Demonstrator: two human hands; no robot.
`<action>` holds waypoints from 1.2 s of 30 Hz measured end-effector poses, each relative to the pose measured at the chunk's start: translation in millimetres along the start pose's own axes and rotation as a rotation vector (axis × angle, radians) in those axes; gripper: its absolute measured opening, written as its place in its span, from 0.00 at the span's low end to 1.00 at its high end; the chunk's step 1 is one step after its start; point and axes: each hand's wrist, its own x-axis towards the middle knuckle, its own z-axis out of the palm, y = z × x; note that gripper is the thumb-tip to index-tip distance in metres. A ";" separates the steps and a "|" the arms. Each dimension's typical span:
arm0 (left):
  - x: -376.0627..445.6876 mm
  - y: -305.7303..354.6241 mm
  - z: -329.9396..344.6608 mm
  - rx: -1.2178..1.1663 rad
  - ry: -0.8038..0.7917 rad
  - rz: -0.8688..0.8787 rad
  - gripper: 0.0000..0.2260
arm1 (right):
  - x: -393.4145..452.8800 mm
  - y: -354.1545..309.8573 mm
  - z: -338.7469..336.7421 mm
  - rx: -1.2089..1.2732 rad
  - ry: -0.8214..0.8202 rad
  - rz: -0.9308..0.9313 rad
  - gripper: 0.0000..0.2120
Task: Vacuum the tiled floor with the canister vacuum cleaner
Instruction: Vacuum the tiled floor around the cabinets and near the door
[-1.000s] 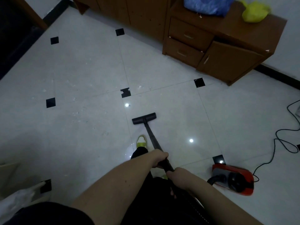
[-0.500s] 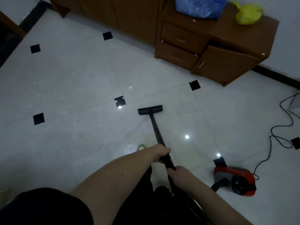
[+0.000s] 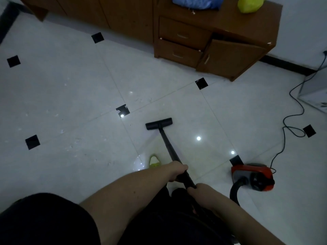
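A black vacuum wand (image 3: 167, 144) runs from my hands down to its flat floor nozzle (image 3: 158, 123), which lies on the white tiled floor (image 3: 74, 96) in the middle of a tile. My left hand (image 3: 177, 170) grips the wand higher up the tube. My right hand (image 3: 200, 190) grips it just behind, close to my body. The red canister vacuum (image 3: 253, 175) sits on the floor to my right, its black hose (image 3: 234, 191) curving back toward me.
A brown wooden cabinet (image 3: 212, 46) with drawers stands ahead, a blue bag (image 3: 196, 1) and a yellow bag (image 3: 248, 5) on top. The black power cord (image 3: 290, 124) loops across the floor at right toward a grey box (image 3: 315, 92). White crumbs (image 3: 69, 145) dot the left tiles. My yellow-green shoe (image 3: 154, 160) shows below the wand.
The nozzle has slid forward and to the right across the tile, away from my foot. The view has swung left to right, bringing the cabinet and canister nearer the middle.
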 end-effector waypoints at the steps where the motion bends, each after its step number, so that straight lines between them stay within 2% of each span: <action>1: -0.4 4.2 -7.5 -0.008 0.011 0.014 0.08 | 3.7 -6.7 2.0 0.045 0.015 0.005 0.13; 4: -2.4 21.3 -33.9 -0.031 0.052 0.055 0.10 | 11.9 -33.7 5.8 0.165 0.045 -0.013 0.15; 6: -0.7 32.0 -48.4 -0.062 0.078 0.076 0.14 | 19.0 -49.6 6.8 0.208 0.075 -0.033 0.14; 8: 2.2 39.1 -57.1 -0.144 0.088 0.079 0.18 | 23.4 -62.3 7.2 0.226 0.100 -0.049 0.13; 12: -1.6 52.8 -63.5 -0.395 0.042 0.097 0.16 | 30.4 -73.7 2.0 0.206 0.123 -0.093 0.12; 15: 0.3 65.5 -62.7 -0.471 0.031 0.152 0.20 | 39.3 -80.0 -11.1 0.233 0.147 -0.107 0.11; 17: -1.1 74.6 -61.4 -0.449 0.037 0.163 0.20 | 43.3 -85.1 -21.0 0.250 0.136 -0.104 0.10; 20: 2.5 86.0 -62.7 -0.267 0.081 0.164 0.18 | 46.5 -89.7 -33.0 0.289 0.111 -0.090 0.11; 23: 1.2 91.6 -56.6 -0.103 0.105 0.137 0.12 | 42.1 -87.1 -40.2 0.256 0.100 -0.061 0.12; 30: -7.8 86.9 -10.0 -0.046 0.090 0.112 0.08 | 32.6 -37.5 -56.7 0.245 0.098 -0.078 0.14; 36: -2.9 84.1 39.9 -0.046 0.049 0.094 0.17 | 20.9 2.9 -86.3 0.244 0.027 -0.067 0.13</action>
